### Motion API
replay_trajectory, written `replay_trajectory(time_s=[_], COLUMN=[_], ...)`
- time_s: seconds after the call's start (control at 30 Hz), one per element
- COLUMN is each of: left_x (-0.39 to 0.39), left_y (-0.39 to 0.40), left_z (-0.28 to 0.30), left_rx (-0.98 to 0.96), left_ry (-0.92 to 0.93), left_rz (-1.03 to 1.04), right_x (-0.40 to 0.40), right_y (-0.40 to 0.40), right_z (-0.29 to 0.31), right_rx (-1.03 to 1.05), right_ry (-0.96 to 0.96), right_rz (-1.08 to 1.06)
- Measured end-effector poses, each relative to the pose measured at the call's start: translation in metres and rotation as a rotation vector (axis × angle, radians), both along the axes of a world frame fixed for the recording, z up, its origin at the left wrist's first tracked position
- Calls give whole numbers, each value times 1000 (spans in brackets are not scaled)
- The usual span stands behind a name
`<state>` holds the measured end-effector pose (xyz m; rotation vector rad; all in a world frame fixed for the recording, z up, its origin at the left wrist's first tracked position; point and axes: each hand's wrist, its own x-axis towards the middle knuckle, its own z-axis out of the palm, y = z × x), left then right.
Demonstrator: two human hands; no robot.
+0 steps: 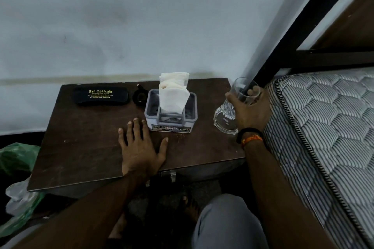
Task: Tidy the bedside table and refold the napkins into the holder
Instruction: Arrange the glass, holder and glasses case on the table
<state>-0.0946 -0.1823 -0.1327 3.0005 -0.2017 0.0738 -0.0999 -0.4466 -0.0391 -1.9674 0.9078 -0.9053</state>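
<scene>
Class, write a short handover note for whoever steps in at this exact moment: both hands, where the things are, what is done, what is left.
Left hand rests flat on the table, holding nothing.
Right hand grips the glass at the table's right edge.
Napkins stand folded in the holder, mid-table.
Glasses case and a small black object lie at the back left.
Done: napkins in holder.
Left: place the glass.

Bare forearms; black band, orange thread on right wrist [251,137]; grey trousers [226,224].
</scene>
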Motion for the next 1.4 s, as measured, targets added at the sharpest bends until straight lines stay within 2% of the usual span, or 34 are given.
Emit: replay_trajectory(time_s=[0.63,0.93,1.1,1.2,1.4], left_x=[-1,-1,-1,-1,-2], left_y=[0,1,1,1,1], left_z=[-2,-3,-3,-3,-4], left_rx=[-19,4,-7,-9,-17], left_ry=[-22,-18,-20,-21,-21], left_rz=[-2,1,-1,1,-1], right_x=[-14,-19,-25,-32,-29], right_y=[10,8,4,4,6], right_z=[-18,-27,-45,-54,-59], right_rx=[-22,63,133,87,26], right_ry=[51,20,203,310,330], right_rz=[48,115,152,176,148])
